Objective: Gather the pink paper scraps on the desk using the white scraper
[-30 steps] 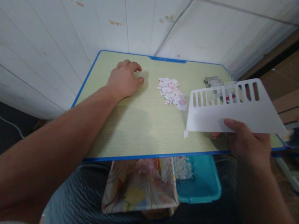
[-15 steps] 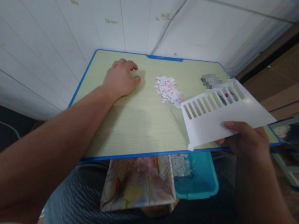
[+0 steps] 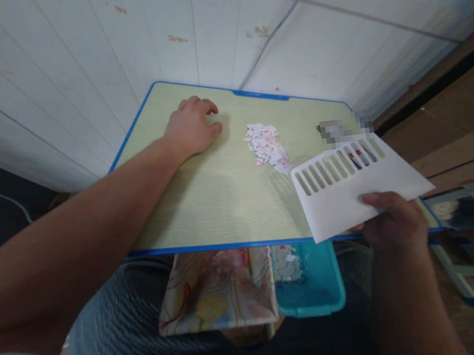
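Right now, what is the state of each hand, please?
Left hand: open, loosely curled, holding nothing visible.
Right hand: closed on the white slotted sheet.

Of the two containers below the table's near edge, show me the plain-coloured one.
The turquoise container on the right, with white scraps inside; the patterned container beside it bears a multicoloured print.

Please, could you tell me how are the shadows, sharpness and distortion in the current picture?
Head view: the left hand and slotted white sheet cast soft shadows on the table; head view: paper scraps look slightly soft; head view: wall lines fan out, likely wide-angle distortion; head view: a pixelated patch hides detail near the table's far right corner.
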